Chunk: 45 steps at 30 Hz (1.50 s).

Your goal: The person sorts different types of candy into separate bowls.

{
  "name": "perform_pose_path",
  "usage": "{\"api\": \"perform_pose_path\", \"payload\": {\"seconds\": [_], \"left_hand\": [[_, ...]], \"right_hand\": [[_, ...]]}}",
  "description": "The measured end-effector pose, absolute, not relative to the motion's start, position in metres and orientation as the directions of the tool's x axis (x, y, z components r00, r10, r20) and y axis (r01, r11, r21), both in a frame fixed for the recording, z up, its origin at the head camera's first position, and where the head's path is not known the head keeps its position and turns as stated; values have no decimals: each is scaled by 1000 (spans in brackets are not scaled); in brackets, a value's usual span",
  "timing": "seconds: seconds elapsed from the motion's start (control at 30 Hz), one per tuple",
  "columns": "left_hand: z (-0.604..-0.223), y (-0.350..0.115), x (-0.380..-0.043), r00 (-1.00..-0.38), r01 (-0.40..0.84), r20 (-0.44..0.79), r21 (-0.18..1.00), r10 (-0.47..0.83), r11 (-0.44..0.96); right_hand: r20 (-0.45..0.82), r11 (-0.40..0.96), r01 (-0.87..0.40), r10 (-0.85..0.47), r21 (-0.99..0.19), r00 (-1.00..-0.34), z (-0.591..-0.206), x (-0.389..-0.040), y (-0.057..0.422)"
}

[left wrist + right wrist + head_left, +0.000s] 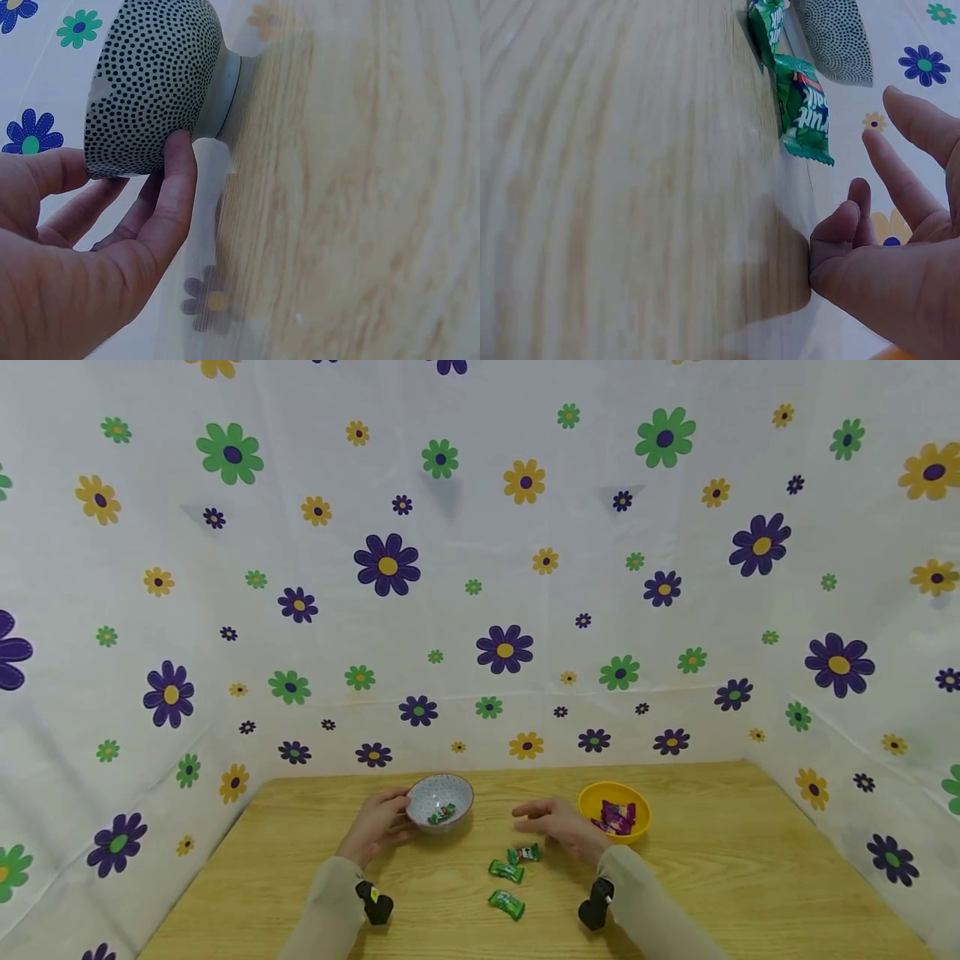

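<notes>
My left hand (381,827) holds the near left side of a small dotted bowl (150,90). Its fingers (178,169) lie along the bowl's outer wall, from near the foot up to the rim. Green-wrapped candy (442,814) lies inside this bowl. My right hand (561,827) hovers low over the table with thumb and fingers apart and nothing between them. Closest to it is a green-wrapped candy (523,853). Nearer to me lie a second green candy (506,871) and a third (507,904).
To the right of my right hand stands a yellow bowl (643,820) with purple-wrapped candies (618,817) in it. The wooden table (720,868) is bounded at the back and sides by a flower-printed cloth (465,627).
</notes>
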State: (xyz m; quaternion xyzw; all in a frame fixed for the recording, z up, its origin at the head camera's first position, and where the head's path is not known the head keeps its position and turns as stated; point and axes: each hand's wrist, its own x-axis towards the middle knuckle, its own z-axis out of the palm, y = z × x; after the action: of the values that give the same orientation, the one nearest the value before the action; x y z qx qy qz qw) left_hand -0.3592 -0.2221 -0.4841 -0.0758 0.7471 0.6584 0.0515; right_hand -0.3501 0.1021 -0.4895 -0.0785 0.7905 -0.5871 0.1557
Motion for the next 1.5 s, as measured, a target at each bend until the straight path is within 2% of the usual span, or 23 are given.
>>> {"api": "perform_pose_path", "payload": {"seconds": [0.33, 0.5, 1.03, 1.5], "left_hand": [[-482, -220, -358, -983, -182, -178, 974, -43, 135], [-484, -222, -360, -982, -186, -181, 973, -49, 139], [-487, -222, -362, -983, -181, -177, 975, -41, 129], [-483, -219, -361, -983, -183, -180, 976, -38, 118]], "right_hand": [[-201, 416, 4, -430, -909, -880, -483, -346, 114], [-213, 431, -6, -460, -902, -862, -482, -347, 117], [-125, 525, -168, -478, -835, -870, -488, -342, 118], [-125, 528, -175, -484, -831, -866, -488, -342, 112]]}}
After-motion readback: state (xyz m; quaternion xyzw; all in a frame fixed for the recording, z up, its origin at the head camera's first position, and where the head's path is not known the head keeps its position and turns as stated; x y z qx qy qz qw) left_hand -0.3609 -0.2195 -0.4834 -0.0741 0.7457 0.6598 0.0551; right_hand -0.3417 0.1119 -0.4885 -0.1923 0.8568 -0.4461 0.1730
